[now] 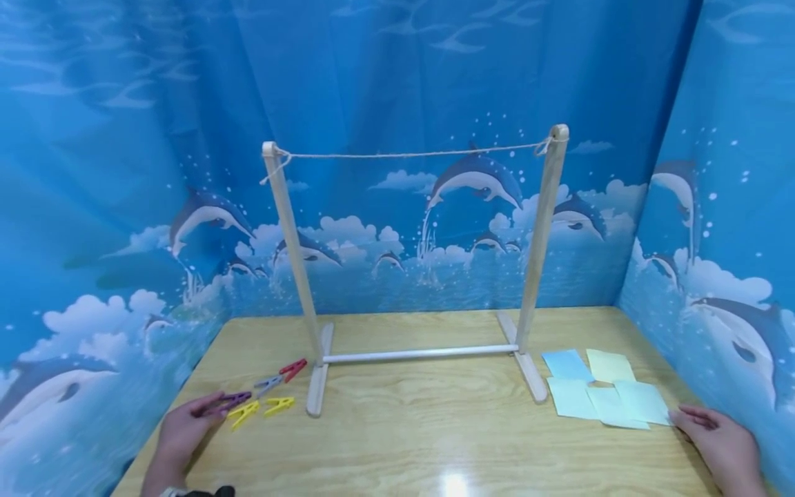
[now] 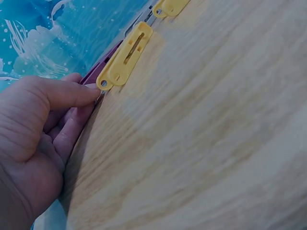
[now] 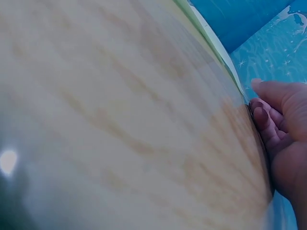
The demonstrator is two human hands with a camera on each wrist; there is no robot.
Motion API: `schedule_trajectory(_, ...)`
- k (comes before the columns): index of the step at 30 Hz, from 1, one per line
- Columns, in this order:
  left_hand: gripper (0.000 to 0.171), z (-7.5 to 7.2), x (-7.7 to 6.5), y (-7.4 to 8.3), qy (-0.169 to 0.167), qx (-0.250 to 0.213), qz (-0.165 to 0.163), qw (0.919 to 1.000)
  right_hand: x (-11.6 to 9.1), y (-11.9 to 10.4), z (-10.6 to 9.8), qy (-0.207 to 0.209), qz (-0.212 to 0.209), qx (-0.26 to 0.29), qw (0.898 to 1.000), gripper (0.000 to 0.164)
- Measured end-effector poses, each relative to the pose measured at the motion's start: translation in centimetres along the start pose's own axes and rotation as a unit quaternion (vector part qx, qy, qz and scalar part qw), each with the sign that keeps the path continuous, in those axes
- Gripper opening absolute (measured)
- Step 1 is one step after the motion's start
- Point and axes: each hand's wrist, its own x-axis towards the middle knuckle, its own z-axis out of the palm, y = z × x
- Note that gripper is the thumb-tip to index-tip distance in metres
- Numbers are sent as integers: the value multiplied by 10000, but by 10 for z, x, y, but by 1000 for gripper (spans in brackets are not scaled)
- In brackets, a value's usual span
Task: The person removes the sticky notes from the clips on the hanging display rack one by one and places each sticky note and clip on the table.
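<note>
My left hand [image 1: 186,428] pinches a purple clothespin [image 1: 237,399] at the table's left side, its thumb tip close to the end of a yellow clothespin [image 2: 124,57]. Beside these lie a second yellow clothespin [image 1: 279,406], a grey one [image 1: 268,382] and a red one [image 1: 293,370]. At the far right my right hand [image 1: 714,435] rests low by the table edge, fingers loosely bent. Its fingertips are right at the corner of a pale green paper note [image 1: 642,402]. In the right wrist view the thumb stands apart from the fingers.
Between the hands stands a wooden frame [image 1: 540,241] with a string [image 1: 410,155] tied across its top and a white bar [image 1: 422,354] low down. Several more notes, including a blue one [image 1: 568,364] and a pale yellow one [image 1: 610,366], lie by its right foot. Dolphin-print curtains [image 1: 373,83] surround the table.
</note>
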Motion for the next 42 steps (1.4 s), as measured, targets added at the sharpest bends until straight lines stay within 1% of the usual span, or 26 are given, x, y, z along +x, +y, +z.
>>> schedule_trajectory(6,59,3,0,1,89,-24,94,9999,0,0,1,-97,-137,-204,9997,75)
schedule_trajectory(11,59,1,-2,0,166,-224,-30,9996,-1,2,4,-130,-127,-176,9997,73)
schedule_trajectory(13,60,1,-3,0,201,-384,-159,9989,-1,3,3,-199,-47,-48,9998,72)
schedule_trajectory(16,60,1,-5,-1,328,-623,-327,9970,0,0,0,-289,48,310,9991,72)
schedule_trajectory(18,59,1,-6,-1,491,-812,-439,9945,0,-6,-4,-312,45,575,9978,72)
schedule_trajectory(20,59,1,-7,-1,620,-1014,-500,9917,-2,-15,-8,-263,-82,621,9977,72)
schedule_trajectory(23,59,0,-10,1,749,-1279,-627,9870,-8,-29,-13,-208,-332,468,9981,72)
schedule_trajectory(27,63,-1,-15,8,697,-1506,-699,9837,-16,-42,-16,-279,-586,346,9973,73)
schedule_trajectory(29,65,-3,-19,12,603,-1581,-692,9831,-21,-47,-17,-320,-742,291,9963,73)
schedule_trajectory(32,70,-6,-25,17,378,-1698,-594,9830,-26,-54,-19,-380,-874,186,9953,76)
schedule_trajectory(34,71,-6,-31,22,284,-1777,-452,9826,-30,-58,-20,-411,-914,111,9949,80)
schedule_trajectory(37,66,-5,-40,29,286,-1987,4,9796,-33,-62,-21,-500,-978,93,9939,83)
schedule_trajectory(40,53,-2,-50,36,346,-2165,562,9740,-38,-65,-22,-539,-1282,177,9901,80)
schedule_trajectory(42,47,0,-55,41,351,-2227,751,9714,-43,-68,-21,-485,-1564,245,9862,76)
